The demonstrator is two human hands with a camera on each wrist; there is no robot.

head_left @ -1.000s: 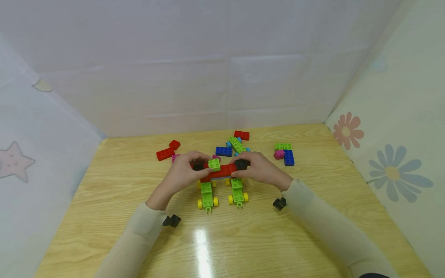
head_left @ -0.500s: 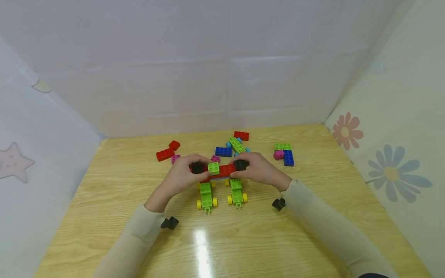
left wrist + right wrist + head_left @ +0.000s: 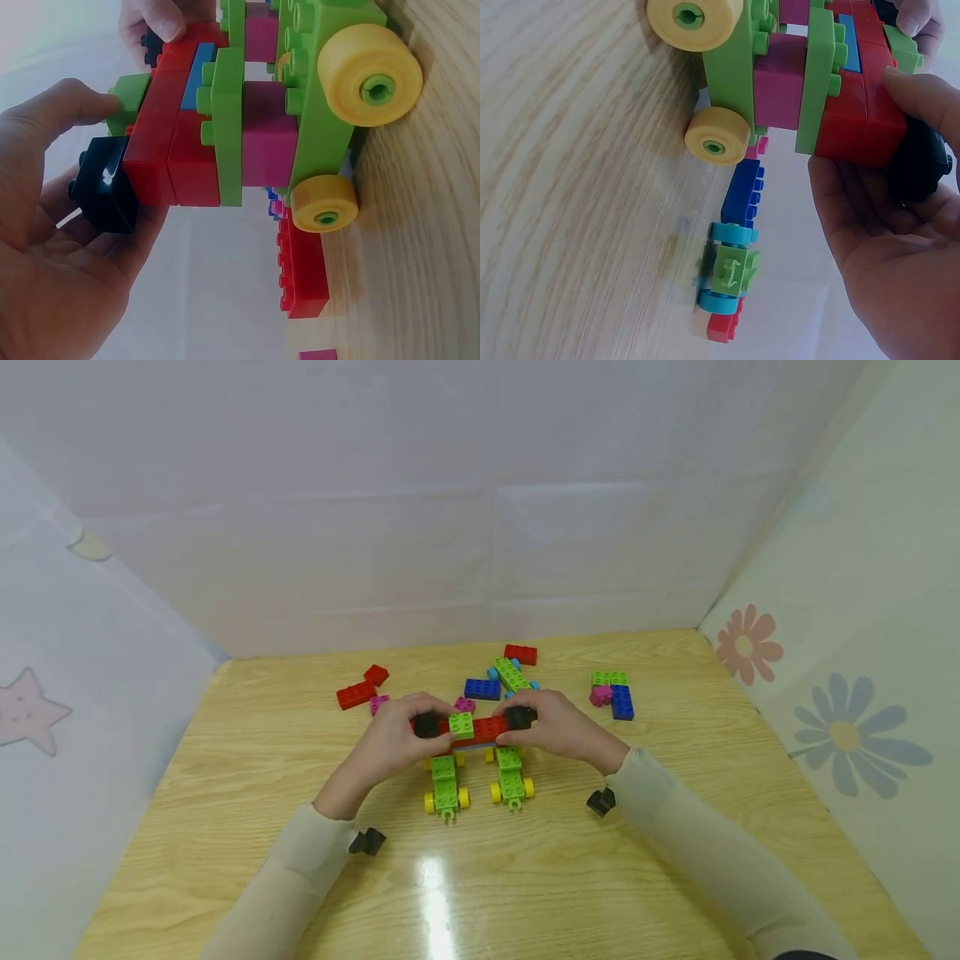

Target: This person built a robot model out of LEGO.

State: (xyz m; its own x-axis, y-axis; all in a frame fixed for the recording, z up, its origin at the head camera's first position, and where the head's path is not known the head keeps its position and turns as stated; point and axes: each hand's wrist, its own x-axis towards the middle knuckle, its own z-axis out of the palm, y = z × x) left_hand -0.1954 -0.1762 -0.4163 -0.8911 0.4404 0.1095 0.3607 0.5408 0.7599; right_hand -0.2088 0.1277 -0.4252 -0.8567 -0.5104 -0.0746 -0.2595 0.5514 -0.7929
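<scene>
Slightly lower green brick (image 3: pixel 461 725), four-studded

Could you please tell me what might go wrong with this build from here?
Two wheeled green bases carry the red beam, so uneven pressure from the left hand and right hand might roll one and skew it. The green block on top, which the left hand touches, could get knocked loose.

Just below the head view's centre, a red brick beam (image 3: pixel 489 729), topped by a lime brick (image 3: pixel 461 725) and black end bricks (image 3: pixel 517 718), spans two yellow-wheeled lime chassis (image 3: pixel 446 787).
</scene>
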